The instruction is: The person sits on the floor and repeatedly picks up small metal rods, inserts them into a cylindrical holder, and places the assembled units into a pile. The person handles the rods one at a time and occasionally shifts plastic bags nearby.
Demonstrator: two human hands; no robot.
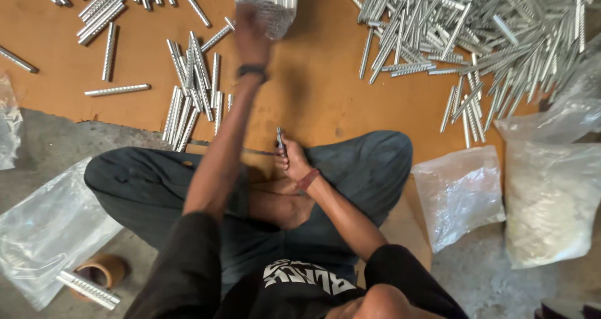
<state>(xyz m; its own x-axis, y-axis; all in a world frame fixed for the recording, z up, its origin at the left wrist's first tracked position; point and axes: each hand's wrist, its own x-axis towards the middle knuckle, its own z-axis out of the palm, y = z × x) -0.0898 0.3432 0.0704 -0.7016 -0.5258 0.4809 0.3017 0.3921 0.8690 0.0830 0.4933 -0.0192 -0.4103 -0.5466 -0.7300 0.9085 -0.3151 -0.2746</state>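
**Left hand** [250, 34]: upper centre of the frame, arm stretched forward, with a black wristband [251, 70]. It is closed on the lower part of a clear plastic bag [270, 3] of small pale pieces. The bag is lifted off the board and cut off by the top edge of the frame. The fingers are blurred, so the exact grip cannot be told.

**Right hand** [293, 161]: centre of the frame, resting over the crossed legs, with a red wristband [307, 180]. The fingers are pinched narrow on a short dark pin [280, 140], held upright. A thin flat strip [241, 150] lies across the lap just to the left of it.

**Board** [313, 87]: orange-brown sheet filling the upper half of the frame.

**Ribbed metal rods**:
- Large loose heap [476, 37], upper right.
- Smaller cluster [191, 93], left of the left forearm.
- Scatter [106, 6], upper left.
- Single rod [117, 90], lying apart.

**Plastic bags**:
- Flat clear bag [50, 225], lower left.
- Clear bag [460, 194], beside the knee on the right.
- Bag of whitish material [551, 200], far right.

**Cardboard ring** [100, 269]: lower left, with a short bundle of rods [87, 289] just beside it.

**Step in hand (judged)**: the small-parts bag is being handled while the pin is kept ready at the lap. No ribbed rod is held.

**Handling note (judged)**: the bag is soft and its load is loose, so it needs a steady hold that keeps the mouth under control. The pin is thin and needs the pinch kept firm.
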